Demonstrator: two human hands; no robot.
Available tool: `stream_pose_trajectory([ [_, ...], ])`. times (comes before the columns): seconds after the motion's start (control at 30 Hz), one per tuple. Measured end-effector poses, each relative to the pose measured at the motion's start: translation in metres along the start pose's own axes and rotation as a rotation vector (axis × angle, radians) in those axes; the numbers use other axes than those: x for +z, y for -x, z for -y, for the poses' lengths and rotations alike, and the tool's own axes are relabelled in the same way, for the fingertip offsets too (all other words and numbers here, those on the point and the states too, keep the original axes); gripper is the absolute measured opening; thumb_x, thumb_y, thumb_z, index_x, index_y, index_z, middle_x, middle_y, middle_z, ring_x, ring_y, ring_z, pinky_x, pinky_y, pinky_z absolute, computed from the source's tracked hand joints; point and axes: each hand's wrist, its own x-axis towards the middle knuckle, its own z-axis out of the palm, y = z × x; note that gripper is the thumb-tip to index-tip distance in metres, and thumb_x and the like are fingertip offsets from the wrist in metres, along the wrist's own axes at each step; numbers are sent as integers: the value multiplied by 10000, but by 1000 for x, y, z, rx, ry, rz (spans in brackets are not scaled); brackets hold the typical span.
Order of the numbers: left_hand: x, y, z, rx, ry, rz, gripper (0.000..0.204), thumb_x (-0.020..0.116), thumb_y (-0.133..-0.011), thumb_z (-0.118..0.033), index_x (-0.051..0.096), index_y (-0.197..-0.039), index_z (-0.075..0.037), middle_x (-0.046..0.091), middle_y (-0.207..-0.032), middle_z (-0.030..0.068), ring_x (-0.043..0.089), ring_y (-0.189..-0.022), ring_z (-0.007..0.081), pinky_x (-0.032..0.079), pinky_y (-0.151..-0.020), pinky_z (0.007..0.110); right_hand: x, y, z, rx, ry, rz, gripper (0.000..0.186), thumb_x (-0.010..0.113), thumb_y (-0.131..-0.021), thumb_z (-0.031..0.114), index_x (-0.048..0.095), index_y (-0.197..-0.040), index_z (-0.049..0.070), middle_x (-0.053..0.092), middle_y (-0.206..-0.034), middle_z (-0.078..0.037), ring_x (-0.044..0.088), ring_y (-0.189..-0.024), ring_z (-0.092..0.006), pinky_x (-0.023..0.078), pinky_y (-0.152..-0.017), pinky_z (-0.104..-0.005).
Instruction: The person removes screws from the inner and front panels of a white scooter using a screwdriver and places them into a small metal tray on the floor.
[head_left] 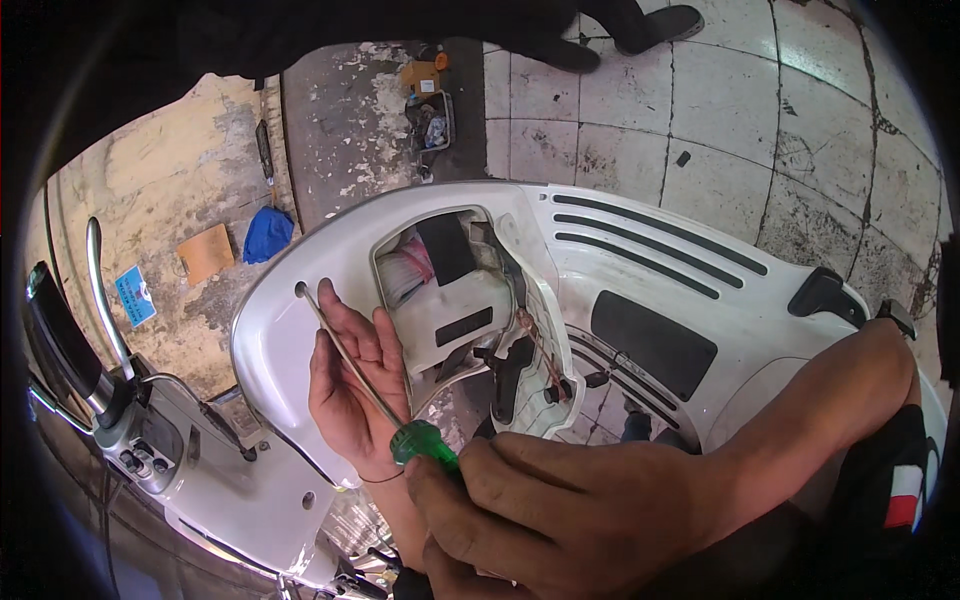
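Note:
A screwdriver with a green handle slants across the white scooter body panel, its thin shaft reaching a small hole there. My right hand is closed round the handle at lower centre. Behind the shaft is my left hand, palm up, fingers loosely curled and apart beside it; whether it touches the shaft is unclear. Right of my left hand is an open compartment with a hinged lid swung out and a pink and whitish item inside.
The scooter's handlebar is at left, its floorboard at right. Beyond lie a blue cloth, cardboard and a small bin. Another person's dark-clad legs and shoe are on the tiled floor at top.

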Motion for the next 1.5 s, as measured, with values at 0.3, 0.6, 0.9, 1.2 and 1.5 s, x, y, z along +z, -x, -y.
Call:
stream_pose_trajectory([
  [0.3, -5, -3, 3, -4, -100, -248, 159, 598, -928, -179, 643, -957, -29, 647, -827, 71, 569, -719, 118, 506, -626, 222, 28, 3, 11, 42, 125, -413, 231, 595, -788, 256, 527, -918, 78, 548, -1074, -127, 554, -853, -201, 486, -650, -260],
  [0.6, -8, 3, -10, -37, 42, -155, 336, 452, -966, -113, 493, -1239, 79, 636, -1073, 176, 618, -934, 228, 544, -838, 326, -21, -1, 0, 191, -121, -11, 255, 580, -819, 177, 594, -1065, 115, 585, -1041, -133, 574, -768, -206, 503, -579, -248],
  [0.9, -6, 4, -9, -92, 78, -81, 442, 411, -963, -138, 370, -1374, 19, 594, -1209, 193, 623, -996, 215, 523, -888, 354, 14, 9, 1, -1, -109, -220, 123, 620, -706, 170, 524, -752, 110, 484, -753, -20, 538, -681, -153, 463, -572, -256],
  [1.2, -4, -2, -8, -58, 5, -74, 410, 390, -986, -147, 381, -1362, 16, 609, -1190, 173, 628, -977, 181, 533, -869, 336, 16, 10, 4, 62, -124, -269, 111, 617, -721, 180, 529, -755, 122, 476, -758, -11, 517, -680, -143, 438, -551, -242],
  [1.5, -7, -5, -4, -135, 5, -110, 264, 523, -966, -218, 608, -1045, 20, 665, -935, 108, 588, -769, 129, 515, -659, 284, 37, 0, 10, 40, 3, -518, 131, 596, -760, 186, 542, -787, 70, 594, -946, -67, 560, -863, -202, 489, -705, -281],
])
